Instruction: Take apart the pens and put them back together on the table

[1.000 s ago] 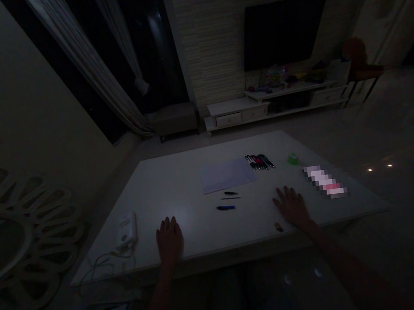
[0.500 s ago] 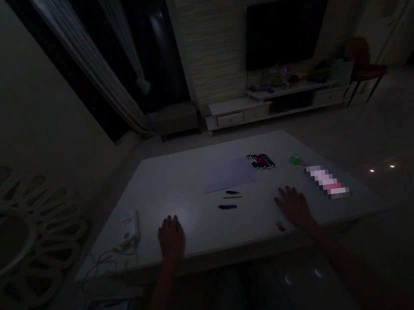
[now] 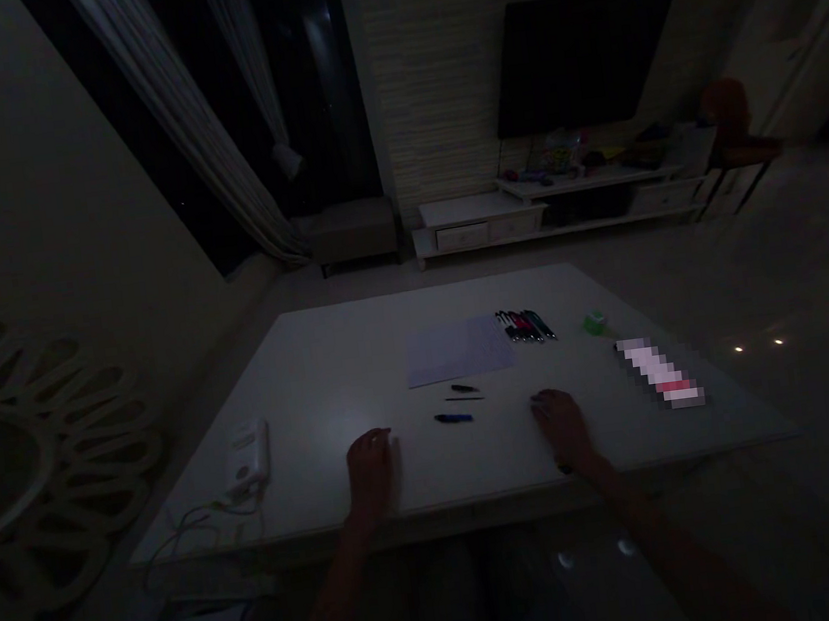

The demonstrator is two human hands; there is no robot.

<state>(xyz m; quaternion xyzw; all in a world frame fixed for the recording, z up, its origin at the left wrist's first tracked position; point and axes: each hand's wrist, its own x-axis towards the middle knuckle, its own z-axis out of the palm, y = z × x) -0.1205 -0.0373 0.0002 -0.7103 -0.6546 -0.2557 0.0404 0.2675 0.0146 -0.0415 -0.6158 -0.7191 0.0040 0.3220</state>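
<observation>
**My left hand and right hand rest empty on the white table.**
Left fingers curl narrow around nothing, the blue pen lies between my hands, and right fingers curl the same. One careless sweep could send that pen rolling.

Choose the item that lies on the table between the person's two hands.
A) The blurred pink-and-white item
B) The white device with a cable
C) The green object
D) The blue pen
D. The blue pen lies on the white table between the left hand and the right hand.
</observation>
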